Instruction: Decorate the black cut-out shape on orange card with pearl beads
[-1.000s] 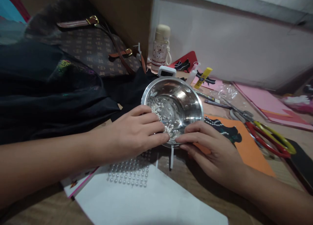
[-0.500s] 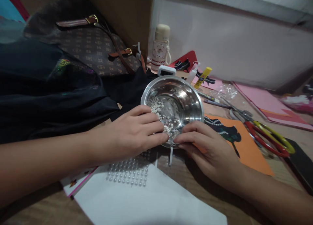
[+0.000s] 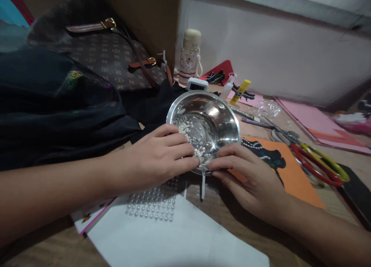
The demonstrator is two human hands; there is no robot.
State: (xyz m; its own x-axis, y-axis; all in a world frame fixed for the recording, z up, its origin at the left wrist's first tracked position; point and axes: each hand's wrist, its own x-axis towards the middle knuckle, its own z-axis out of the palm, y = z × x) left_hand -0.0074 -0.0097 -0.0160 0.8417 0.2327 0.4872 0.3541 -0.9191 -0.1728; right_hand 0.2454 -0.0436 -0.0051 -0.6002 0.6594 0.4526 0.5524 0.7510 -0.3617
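A shiny steel bowl [image 3: 228, 124] stands in front of me with loose small pearl beads [image 3: 189, 133] in it, mostly on its left side. My left hand [image 3: 162, 154] lies over the bowl's near left rim, fingers curled and close together; what they hold is hidden. At the near right rim my right hand [image 3: 249, 178] is closed in a pinch, its fingertips close to my left thumb. Anything between those fingertips is too small to make out. A thin pale strip [image 3: 203, 187] hangs below the rim between both hands. Under my left wrist lies a sheet of stick-on pearls [image 3: 153, 205].
White paper [image 3: 179, 236] lies nearest me. On the right are an orange card [image 3: 298, 182] with a black beaded cutout, scissors [image 3: 319, 164], a dark phone-like slab [image 3: 356, 193] and pink paper [image 3: 313, 120]. Behind stand a bottle [image 3: 189, 56] and a yellow glue stick [image 3: 240, 92]. Dark cloth [image 3: 58, 116] covers the left.
Almost nothing differs. The bowl and my right fingertips have shifted very slightly, and the pale strip hangs a touch lower.
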